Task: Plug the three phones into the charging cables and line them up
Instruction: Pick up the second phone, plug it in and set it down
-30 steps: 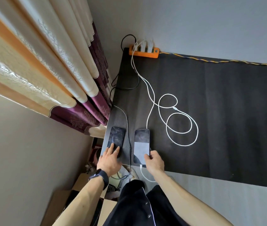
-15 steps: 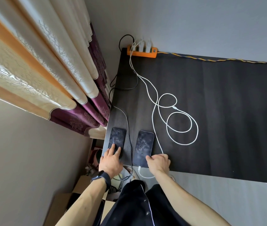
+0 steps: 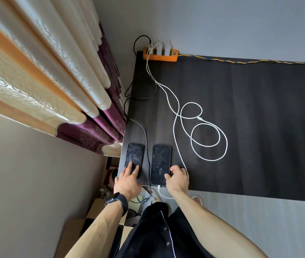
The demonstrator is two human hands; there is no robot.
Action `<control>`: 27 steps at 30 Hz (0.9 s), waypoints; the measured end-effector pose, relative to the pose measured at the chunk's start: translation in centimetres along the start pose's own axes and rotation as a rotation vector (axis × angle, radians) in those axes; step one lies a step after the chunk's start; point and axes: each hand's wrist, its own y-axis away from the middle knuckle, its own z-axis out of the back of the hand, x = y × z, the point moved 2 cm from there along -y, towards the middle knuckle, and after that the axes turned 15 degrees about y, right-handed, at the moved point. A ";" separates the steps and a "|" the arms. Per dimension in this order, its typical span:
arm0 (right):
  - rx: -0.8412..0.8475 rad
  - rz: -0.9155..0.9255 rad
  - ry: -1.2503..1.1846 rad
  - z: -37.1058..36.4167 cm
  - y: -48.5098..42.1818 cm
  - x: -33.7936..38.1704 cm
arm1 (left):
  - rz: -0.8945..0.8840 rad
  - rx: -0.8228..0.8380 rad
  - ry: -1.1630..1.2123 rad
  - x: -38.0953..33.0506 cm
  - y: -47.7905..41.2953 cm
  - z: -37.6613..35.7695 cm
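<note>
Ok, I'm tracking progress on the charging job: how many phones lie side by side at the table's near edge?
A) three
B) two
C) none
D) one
B: the left phone under the left hand and the right phone beside the right hand.

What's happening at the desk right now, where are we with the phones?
A person has two phones lying side by side at the near edge of the dark table. The left hand rests fingers on the left phone; the right hand grips the right phone, which has a white cable plugged in. A third white cable lies coiled, unplugged. No third phone is clearly visible.
</note>
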 end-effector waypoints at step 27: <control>-0.047 0.031 -0.043 1.4 0.1 -4.3 | -0.007 -0.037 -0.093 -0.4 0.5 0.0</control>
